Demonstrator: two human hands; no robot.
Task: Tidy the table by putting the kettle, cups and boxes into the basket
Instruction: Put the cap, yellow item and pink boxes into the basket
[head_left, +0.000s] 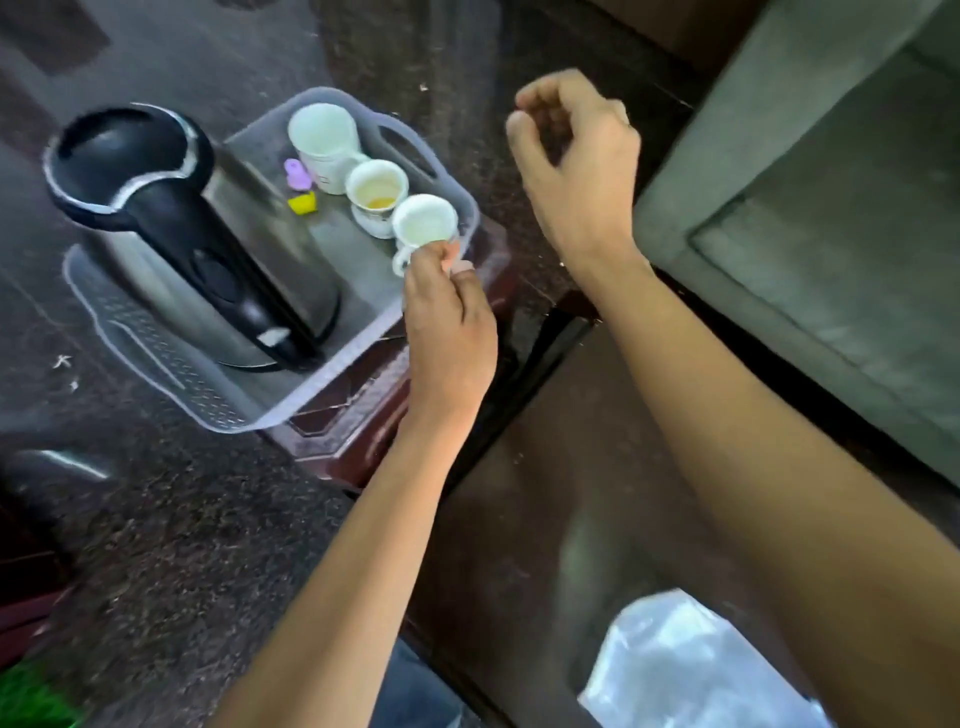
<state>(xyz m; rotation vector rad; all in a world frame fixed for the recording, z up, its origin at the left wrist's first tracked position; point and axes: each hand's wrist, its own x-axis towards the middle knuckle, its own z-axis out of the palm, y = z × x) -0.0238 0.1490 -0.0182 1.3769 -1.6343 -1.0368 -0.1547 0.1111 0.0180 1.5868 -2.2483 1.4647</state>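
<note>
Plastic bag (691, 670) nearest, well apart from basket (156, 358). Left grip (447, 312) pinches small cup (423, 221) by handle at basket's right rim. Right grip (571, 156) loosely curled, empty. Kettle (208, 249) already inside basket. Step: cup placing. Next, likely: lower beside saucered cup (376, 189), release.

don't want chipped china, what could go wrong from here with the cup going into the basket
1. The left hand pinches the small cup only by its handle, at the basket rim; it could slip or tilt.
2. It hangs right beside the stained cup and may knock it.
3. The basket seems to overhang the table on the kettle side, so it might tip.
</note>
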